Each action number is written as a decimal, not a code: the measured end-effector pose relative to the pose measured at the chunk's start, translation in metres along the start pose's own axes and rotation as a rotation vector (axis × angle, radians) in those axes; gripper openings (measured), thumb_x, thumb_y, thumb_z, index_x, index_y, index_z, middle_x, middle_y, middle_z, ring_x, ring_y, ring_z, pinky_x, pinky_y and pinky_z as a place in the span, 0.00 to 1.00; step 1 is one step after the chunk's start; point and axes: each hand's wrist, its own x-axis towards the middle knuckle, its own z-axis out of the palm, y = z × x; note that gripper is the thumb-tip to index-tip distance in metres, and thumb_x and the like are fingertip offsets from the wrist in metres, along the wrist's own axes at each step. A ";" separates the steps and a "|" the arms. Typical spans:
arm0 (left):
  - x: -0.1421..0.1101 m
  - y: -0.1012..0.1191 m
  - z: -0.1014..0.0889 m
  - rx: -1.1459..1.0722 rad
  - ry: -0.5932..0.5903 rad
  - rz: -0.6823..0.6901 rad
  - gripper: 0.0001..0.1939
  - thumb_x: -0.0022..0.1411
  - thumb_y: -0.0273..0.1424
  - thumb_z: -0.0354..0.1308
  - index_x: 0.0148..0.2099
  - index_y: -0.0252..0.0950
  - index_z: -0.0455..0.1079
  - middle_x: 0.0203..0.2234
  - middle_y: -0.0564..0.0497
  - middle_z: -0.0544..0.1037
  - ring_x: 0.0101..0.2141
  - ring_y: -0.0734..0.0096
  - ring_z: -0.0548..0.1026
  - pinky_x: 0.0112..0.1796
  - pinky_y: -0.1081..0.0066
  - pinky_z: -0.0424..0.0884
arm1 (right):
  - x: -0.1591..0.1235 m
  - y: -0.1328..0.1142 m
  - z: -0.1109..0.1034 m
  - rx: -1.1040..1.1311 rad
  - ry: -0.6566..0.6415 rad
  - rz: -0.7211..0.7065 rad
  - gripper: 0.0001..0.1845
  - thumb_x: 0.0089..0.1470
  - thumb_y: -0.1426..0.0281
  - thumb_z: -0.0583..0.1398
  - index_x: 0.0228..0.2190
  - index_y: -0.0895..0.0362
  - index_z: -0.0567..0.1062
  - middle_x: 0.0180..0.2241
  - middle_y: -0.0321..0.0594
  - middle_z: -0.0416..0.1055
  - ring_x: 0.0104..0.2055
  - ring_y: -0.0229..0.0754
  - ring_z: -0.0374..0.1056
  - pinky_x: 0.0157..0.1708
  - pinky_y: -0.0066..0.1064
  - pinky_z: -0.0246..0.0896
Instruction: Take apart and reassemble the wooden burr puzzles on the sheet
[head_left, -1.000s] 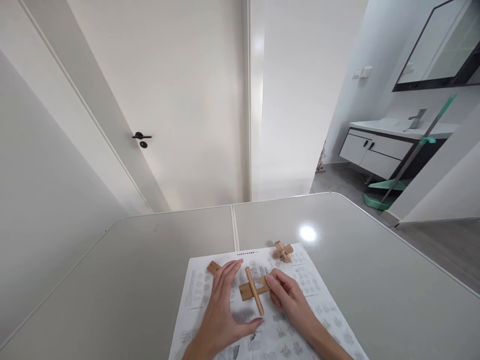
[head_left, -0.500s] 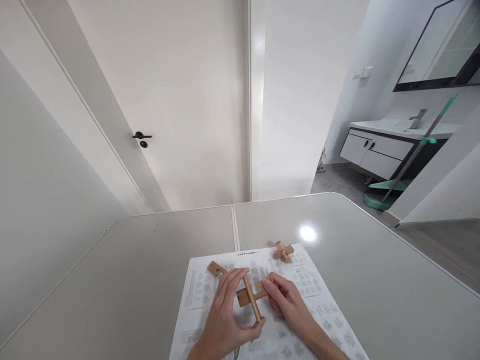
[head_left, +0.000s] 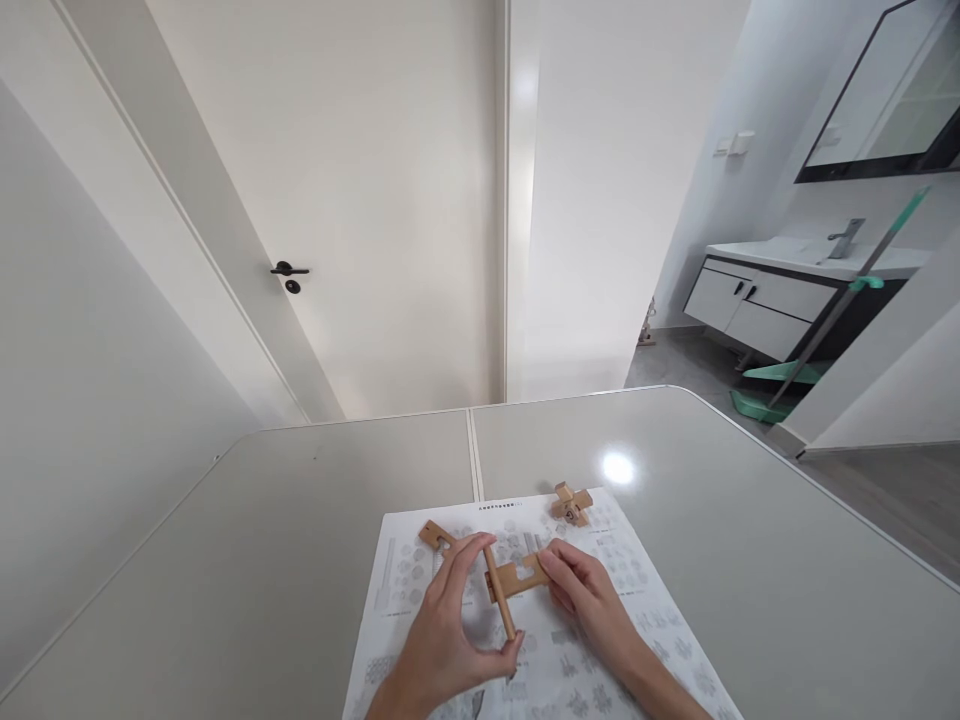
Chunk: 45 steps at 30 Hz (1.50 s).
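As left fingers (head_left: pixel 462 563) span rod (head_left: pixel 500 592), right fingers (head_left: pixel 561 567) — pinched

rod (head_left: pixel 501 598) in the left hand (head_left: pixel 454 630): plain light brown
notched bar (head_left: pixel 511 580) in the right hand (head_left: pixel 589 595): golden brown
second notched bar (head_left: pixel 430 533) beyond the left grip: brown, dark-marked
wooden cross (head_left: pixel 571 505) beyond the right grip: tan and brown, dark-marked
sheet (head_left: pixel 401 632) under both grips: white, patterned with grey print
table (head_left: pixel 247 560) below both grips: plain grey
door handle (head_left: pixel 289 269) far beyond: black
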 end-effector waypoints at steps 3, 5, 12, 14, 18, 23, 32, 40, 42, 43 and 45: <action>0.000 0.000 -0.003 0.000 -0.022 0.008 0.50 0.48 0.26 0.68 0.69 0.49 0.49 0.64 0.46 0.66 0.65 0.48 0.64 0.63 0.49 0.65 | 0.000 -0.003 -0.002 -0.004 0.008 -0.002 0.27 0.61 0.49 0.59 0.22 0.52 0.58 0.20 0.26 0.46 0.21 0.34 0.44 0.21 0.28 0.39; -0.001 -0.001 -0.005 0.004 -0.020 0.020 0.50 0.46 0.25 0.68 0.69 0.48 0.50 0.64 0.44 0.66 0.64 0.47 0.64 0.63 0.49 0.65 | 0.000 -0.005 -0.006 0.001 0.058 -0.001 0.27 0.61 0.49 0.59 0.22 0.52 0.58 0.21 0.26 0.48 0.22 0.35 0.46 0.21 0.28 0.42; 0.006 -0.014 -0.016 0.062 0.108 -0.110 0.43 0.56 0.35 0.68 0.68 0.49 0.50 0.61 0.44 0.69 0.61 0.50 0.68 0.58 0.50 0.70 | -0.001 -0.009 -0.007 -0.133 0.204 0.005 0.27 0.64 0.47 0.55 0.22 0.52 0.59 0.19 0.28 0.53 0.23 0.38 0.49 0.26 0.30 0.48; 0.009 -0.021 -0.019 0.121 0.126 -0.154 0.42 0.58 0.36 0.66 0.69 0.49 0.48 0.62 0.45 0.68 0.61 0.51 0.69 0.57 0.50 0.71 | -0.001 -0.009 -0.001 -0.239 0.180 -0.023 0.26 0.64 0.48 0.54 0.23 0.52 0.63 0.21 0.30 0.58 0.24 0.39 0.53 0.27 0.30 0.50; 0.011 -0.038 -0.023 0.305 0.231 -0.178 0.35 0.61 0.41 0.63 0.66 0.47 0.53 0.62 0.45 0.68 0.60 0.49 0.69 0.58 0.48 0.69 | -0.003 -0.006 0.004 -0.357 0.177 -0.072 0.23 0.65 0.48 0.53 0.28 0.52 0.70 0.24 0.34 0.67 0.25 0.41 0.58 0.28 0.31 0.53; 0.010 -0.051 -0.026 0.463 0.271 -0.256 0.34 0.59 0.44 0.63 0.64 0.43 0.57 0.58 0.44 0.73 0.56 0.48 0.73 0.57 0.49 0.69 | -0.002 -0.001 0.000 -0.298 0.186 -0.048 0.21 0.64 0.47 0.53 0.41 0.52 0.70 0.26 0.36 0.74 0.24 0.42 0.61 0.29 0.32 0.57; 0.011 -0.046 -0.026 0.436 0.223 -0.339 0.30 0.58 0.48 0.63 0.59 0.42 0.65 0.56 0.44 0.76 0.55 0.48 0.74 0.55 0.52 0.71 | 0.000 0.001 0.001 -0.286 0.184 -0.081 0.23 0.64 0.47 0.55 0.42 0.53 0.72 0.25 0.37 0.76 0.23 0.41 0.64 0.27 0.31 0.61; 0.008 -0.040 -0.014 0.322 0.175 -0.206 0.29 0.60 0.43 0.64 0.62 0.44 0.63 0.56 0.45 0.74 0.57 0.50 0.73 0.55 0.50 0.71 | -0.001 0.000 0.002 -0.271 0.182 -0.076 0.25 0.62 0.44 0.55 0.43 0.53 0.70 0.26 0.38 0.77 0.23 0.43 0.65 0.27 0.32 0.61; 0.007 -0.036 -0.012 0.278 0.099 -0.171 0.31 0.61 0.41 0.64 0.64 0.44 0.61 0.58 0.44 0.73 0.59 0.50 0.71 0.57 0.50 0.71 | -0.001 -0.001 0.002 -0.275 0.182 -0.060 0.27 0.62 0.43 0.54 0.43 0.53 0.69 0.27 0.38 0.77 0.24 0.43 0.66 0.28 0.32 0.61; 0.006 -0.034 -0.012 0.260 0.058 -0.151 0.32 0.61 0.41 0.64 0.65 0.45 0.60 0.59 0.45 0.72 0.61 0.50 0.69 0.58 0.50 0.70 | -0.001 -0.002 0.003 -0.285 0.186 -0.054 0.27 0.62 0.43 0.53 0.44 0.53 0.69 0.27 0.38 0.77 0.24 0.44 0.66 0.28 0.33 0.61; 0.005 -0.030 -0.012 0.233 -0.007 -0.119 0.35 0.61 0.41 0.65 0.67 0.46 0.59 0.61 0.44 0.71 0.62 0.48 0.67 0.59 0.49 0.68 | -0.001 -0.002 0.003 -0.315 0.191 -0.048 0.27 0.61 0.42 0.53 0.44 0.53 0.69 0.28 0.39 0.78 0.25 0.44 0.68 0.28 0.32 0.60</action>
